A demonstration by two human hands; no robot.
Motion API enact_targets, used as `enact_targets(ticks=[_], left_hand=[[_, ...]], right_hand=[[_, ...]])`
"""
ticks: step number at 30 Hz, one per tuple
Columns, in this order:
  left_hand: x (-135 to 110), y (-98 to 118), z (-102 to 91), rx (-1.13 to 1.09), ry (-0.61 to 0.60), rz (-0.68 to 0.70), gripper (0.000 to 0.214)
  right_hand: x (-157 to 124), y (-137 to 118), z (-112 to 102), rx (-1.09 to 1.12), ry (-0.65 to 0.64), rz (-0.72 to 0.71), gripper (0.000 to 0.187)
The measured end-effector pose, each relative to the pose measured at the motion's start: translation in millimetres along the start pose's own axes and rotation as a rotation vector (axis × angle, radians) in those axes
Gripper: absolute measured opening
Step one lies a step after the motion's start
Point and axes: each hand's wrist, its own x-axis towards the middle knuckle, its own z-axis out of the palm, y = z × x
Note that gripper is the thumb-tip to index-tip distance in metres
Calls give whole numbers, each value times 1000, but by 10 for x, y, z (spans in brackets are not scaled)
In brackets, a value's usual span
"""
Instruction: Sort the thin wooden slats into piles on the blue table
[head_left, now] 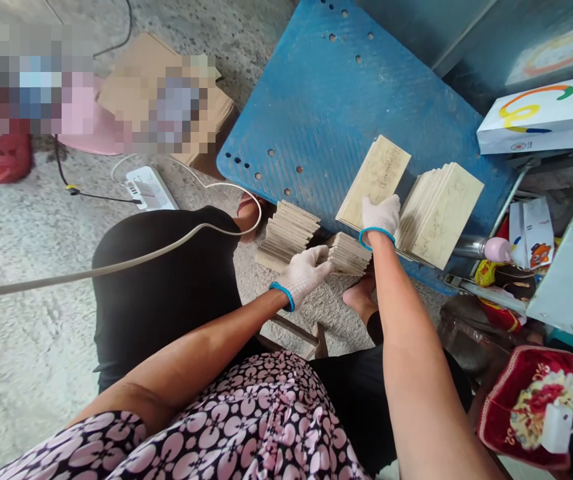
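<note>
Both my hands wear white knit gloves with blue cuffs. My right hand [379, 215] grips the near end of a pale beige rectangular tile [375, 179] that lies tilted on the blue cart platform [326, 100]. My left hand [305, 272] rests with its fingers closed on a low stack of tiles [349, 255] at the platform's near edge. Another stack of tiles [288, 233] lies to the left of it. A thick upright bundle of tiles [441, 207] leans on the platform just right of my right hand.
A white cable [116, 265] crosses my black-trousered knee. A power strip [147, 189] and cardboard box [166, 100] lie on the concrete floor. White boxes [546, 113], a red cushion [531, 400] and clutter crowd the right side.
</note>
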Motion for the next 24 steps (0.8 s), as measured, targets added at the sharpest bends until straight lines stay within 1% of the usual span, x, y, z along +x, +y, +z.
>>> enact_targets(ticks=[3,4,5,7,9,11,12,15,17,20,24], left_hand=[[73,-109,27,154,0,-4,21],[97,-158,44,180,5,-23,24],[119,-208,65,191,10,-46,31],[150,-291,108,185,-1,-82,52],[157,-323,145,196,-49,-90,67],[140,-295,167,248,-108,-86,73],[125,-264,173,278,-126,-85,74],[76,-161,183,349,-158,-73,75],[53,-119,186,375,-173,-56,76],[41,-111,188,394,-184,-37,78],[59,-174,202,383,-199,-23,79]], right_hand=[[-205,284,-18,153,85,-94,62],[-295,407,-20,205,117,-95,56],[-395,539,-16,250,152,-80,51],[-622,814,21,319,218,19,44],[-869,1073,110,381,249,155,37],[-1113,1281,243,423,219,273,29],[-1222,1359,316,438,178,290,31],[-1450,1488,497,540,104,242,41],[-1503,1508,551,594,102,197,42],[-1486,1495,557,624,125,172,42],[-1422,1500,598,676,142,185,41]])
